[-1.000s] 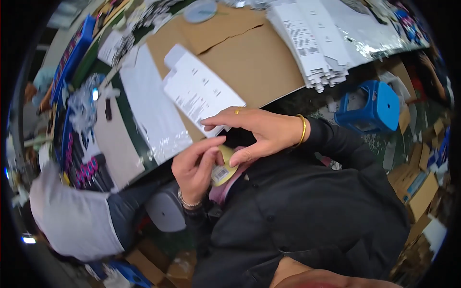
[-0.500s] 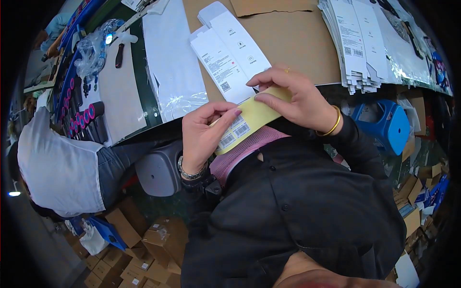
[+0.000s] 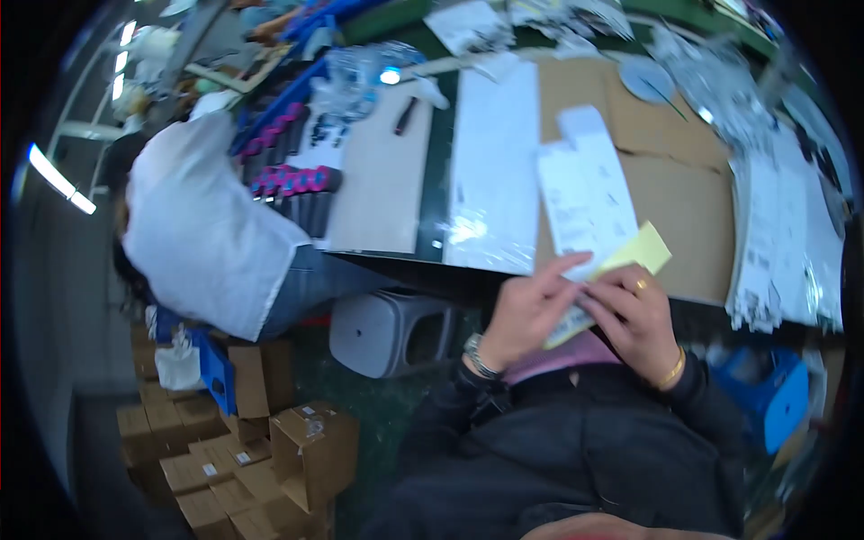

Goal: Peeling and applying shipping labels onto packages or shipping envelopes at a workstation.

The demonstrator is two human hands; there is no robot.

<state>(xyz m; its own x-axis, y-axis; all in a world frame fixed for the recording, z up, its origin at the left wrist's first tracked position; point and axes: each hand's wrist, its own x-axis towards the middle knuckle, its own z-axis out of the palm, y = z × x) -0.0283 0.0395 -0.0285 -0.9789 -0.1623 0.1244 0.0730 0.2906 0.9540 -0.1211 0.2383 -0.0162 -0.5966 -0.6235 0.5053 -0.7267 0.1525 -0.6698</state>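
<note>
A yellow strip of backing paper with white barcode labels [image 3: 650,252] is held over my lap, slanting up toward the table edge. My left hand [image 3: 529,313] is closed on its lower part, thumb against the strip and index finger stretched along it. My right hand [image 3: 637,322] pinches the middle of the strip, its fingertips meeting the left thumb. Blur hides whether a label is lifted off. Just beyond the hands, a flattened white printed box [image 3: 589,198] lies on brown cardboard [image 3: 679,216].
A stack of flat white boxes [image 3: 760,243] lies at the table's right. Left are white sheets in plastic [image 3: 493,171], a screwdriver [image 3: 407,117] and pink-ringed dark tools [image 3: 297,180]. A co-worker in white [image 3: 202,216] bends at far left. Stools [image 3: 382,333] and cartons [image 3: 315,450] stand below.
The view has swung left, so the table and hands appear farther right and lower. My hands have come together on the strip, which now points more steeply upward.
</note>
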